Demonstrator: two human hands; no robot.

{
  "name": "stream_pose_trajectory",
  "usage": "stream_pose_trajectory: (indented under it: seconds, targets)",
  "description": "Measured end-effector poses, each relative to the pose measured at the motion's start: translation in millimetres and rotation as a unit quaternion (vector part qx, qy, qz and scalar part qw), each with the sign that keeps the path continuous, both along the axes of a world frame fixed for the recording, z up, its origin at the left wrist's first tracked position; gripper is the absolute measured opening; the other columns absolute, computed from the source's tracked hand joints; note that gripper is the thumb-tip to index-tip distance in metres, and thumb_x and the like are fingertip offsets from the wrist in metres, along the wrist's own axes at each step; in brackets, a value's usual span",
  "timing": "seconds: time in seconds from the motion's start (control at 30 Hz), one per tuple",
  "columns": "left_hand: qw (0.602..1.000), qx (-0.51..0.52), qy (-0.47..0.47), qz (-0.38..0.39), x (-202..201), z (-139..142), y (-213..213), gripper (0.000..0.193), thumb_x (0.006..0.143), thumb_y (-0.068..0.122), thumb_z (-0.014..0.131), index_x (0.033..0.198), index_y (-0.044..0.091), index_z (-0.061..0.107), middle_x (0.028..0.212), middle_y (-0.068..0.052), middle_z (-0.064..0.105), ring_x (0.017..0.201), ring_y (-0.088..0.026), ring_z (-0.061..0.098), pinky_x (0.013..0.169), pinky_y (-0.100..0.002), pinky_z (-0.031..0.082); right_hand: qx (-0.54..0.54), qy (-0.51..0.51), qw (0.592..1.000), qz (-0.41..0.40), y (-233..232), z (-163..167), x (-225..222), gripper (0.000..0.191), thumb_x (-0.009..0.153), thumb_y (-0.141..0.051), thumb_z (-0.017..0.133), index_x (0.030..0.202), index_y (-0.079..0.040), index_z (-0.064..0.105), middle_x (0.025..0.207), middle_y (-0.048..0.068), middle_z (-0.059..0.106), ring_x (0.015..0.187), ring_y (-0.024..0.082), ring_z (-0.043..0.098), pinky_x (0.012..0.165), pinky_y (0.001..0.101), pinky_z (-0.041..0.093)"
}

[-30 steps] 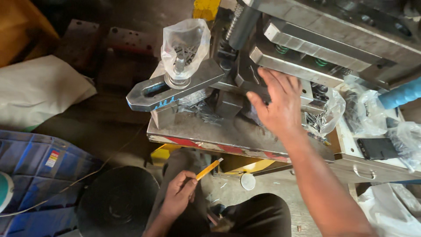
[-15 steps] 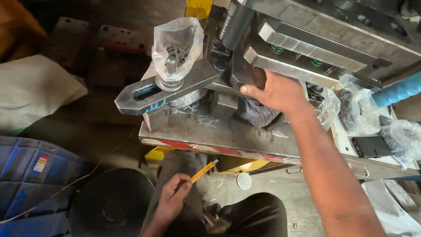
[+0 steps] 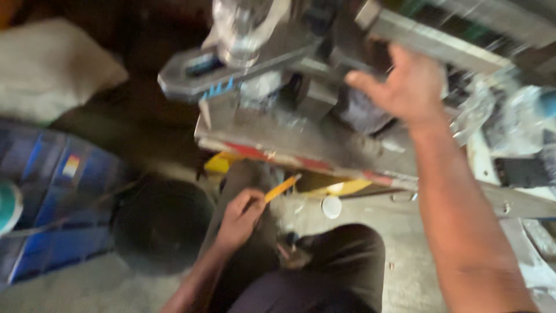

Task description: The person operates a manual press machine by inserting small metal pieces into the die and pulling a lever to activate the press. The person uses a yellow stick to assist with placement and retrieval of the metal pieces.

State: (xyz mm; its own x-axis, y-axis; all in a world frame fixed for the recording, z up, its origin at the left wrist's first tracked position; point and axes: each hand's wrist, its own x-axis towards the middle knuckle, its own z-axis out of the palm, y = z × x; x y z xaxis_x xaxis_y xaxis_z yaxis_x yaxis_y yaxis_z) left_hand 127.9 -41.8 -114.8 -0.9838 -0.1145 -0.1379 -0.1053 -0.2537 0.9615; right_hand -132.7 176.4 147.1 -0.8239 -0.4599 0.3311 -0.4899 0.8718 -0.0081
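Grimy workshop floor (image 3: 359,272) under a steel press machine (image 3: 324,116), all smeared by motion blur.

Much is hard to make out: the machine's upper parts are cut off at the top edge, the clear plastic bags at its right side (image 3: 492,110) are only a glare, and what they hold cannot be told. One right hand (image 3: 408,87) is raised before the machine's dark middle, fingers spread apart, gripping nothing; whether it touches metal cannot be told. One left hand (image 3: 240,217), low beside the knee, is closed around one orange pencil-like stick (image 3: 282,188) pointing up toward the machine's base plate. One small white disc (image 3: 331,207) lies on the floor; one blue crate (image 3: 52,203) sits at left.
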Motion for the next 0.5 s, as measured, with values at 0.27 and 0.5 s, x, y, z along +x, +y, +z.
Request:
stream_pose_trajectory:
  seconds: [0.27,0.5]
  targets:
    - [0.992,0.122,0.017,-0.004,-1,-7,3,0.010,0.100,0.011,0.062,0.106,0.003,0.062,0.069,-0.001,0.057,0.051,-0.007,0.051,0.046,-0.025,0.042,-0.178,0.134,0.949,0.223,-29,-33,94,0.020,0.102,-0.014,0.075,0.119,-0.004,0.071,0.121,0.013,0.070,0.116,0.032,0.066,0.105,0.0429,0.052]
    - [0.995,0.098,0.022,-0.006,2,3,0,0.009,0.101,0.011,0.062,0.104,0.002,0.061,0.072,0.001,0.056,0.053,-0.007,0.051,0.048,-0.024,0.043,-0.123,0.087,0.968,0.199,-107,-85,125,0.037,0.093,-0.024,0.076,0.126,-0.007,0.071,0.131,0.015,0.067,0.100,0.037,0.067,0.086,0.0461,0.055]
